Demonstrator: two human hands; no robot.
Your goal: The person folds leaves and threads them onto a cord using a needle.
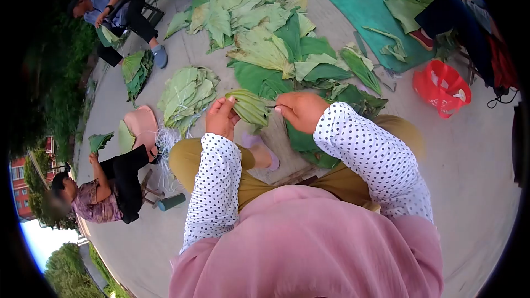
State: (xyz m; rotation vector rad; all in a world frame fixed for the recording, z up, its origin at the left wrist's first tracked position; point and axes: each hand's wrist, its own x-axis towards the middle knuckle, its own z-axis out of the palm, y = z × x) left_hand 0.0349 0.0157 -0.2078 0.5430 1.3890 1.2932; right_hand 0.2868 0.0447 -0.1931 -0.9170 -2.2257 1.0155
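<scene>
A folded green leaf [251, 107], gathered into pleats like a fan, is held up in front of me between my two hands. The fingers and thumb of my left hand [221, 118] pinch its left edge. My right hand [302, 111] is closed at its narrow right end, where a thin dark piece sticks out from the fingertips; I cannot tell whether it is a stem or a small tool. Just beyond my hands lie large flat leaves [262, 80] on the pavement. A round stack of pale leaves [189, 95] sits to the left of my left hand.
White plastic strings [168, 149] hang beside my left knee. A red bag [441, 89] stands at the right, near a green mat [359, 16]. Leaves [254, 16] spread across the ground ahead. Two people [98, 198] [113, 8] sit at the left, another person [461, 25] at the right.
</scene>
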